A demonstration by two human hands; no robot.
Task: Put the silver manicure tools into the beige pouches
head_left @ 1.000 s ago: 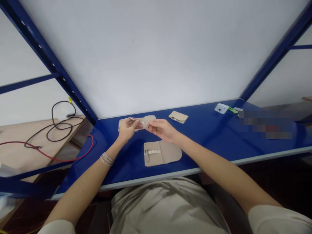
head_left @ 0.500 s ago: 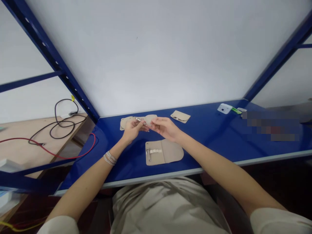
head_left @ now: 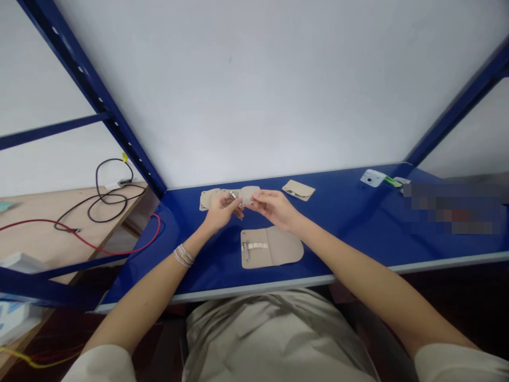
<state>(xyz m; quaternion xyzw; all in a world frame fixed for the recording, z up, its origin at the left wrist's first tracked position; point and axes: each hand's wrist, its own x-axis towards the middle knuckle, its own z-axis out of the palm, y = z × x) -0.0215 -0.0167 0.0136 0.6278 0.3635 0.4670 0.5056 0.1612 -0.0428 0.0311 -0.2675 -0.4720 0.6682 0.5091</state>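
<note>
My left hand [head_left: 219,213] is closed, with a small shiny metal nail clipper [head_left: 234,196] between thumb and fingers. Close to its right, my right hand [head_left: 280,211] is pinched at the fingertips; whatever is in that pinch is too small to make out. Below the hands lies an open beige case [head_left: 284,248], with a row of pale elastic loops [head_left: 257,245] and one slim silver tool [head_left: 246,252] at its left end. Behind my hands are more beige cases [head_left: 209,198], partly covered by my fingers.
A folded beige case [head_left: 299,190] lies at the back of the blue table [head_left: 338,233]. Farther right are a white-and-blue item [head_left: 373,178], a green item [head_left: 392,182] and a blurred-out patch. Black cable [head_left: 104,204] and a red cable [head_left: 139,249] are on the left.
The clipper in my left hand has tilted to a steeper angle. Both hands stay close together, and the whole view has shifted slightly.
</note>
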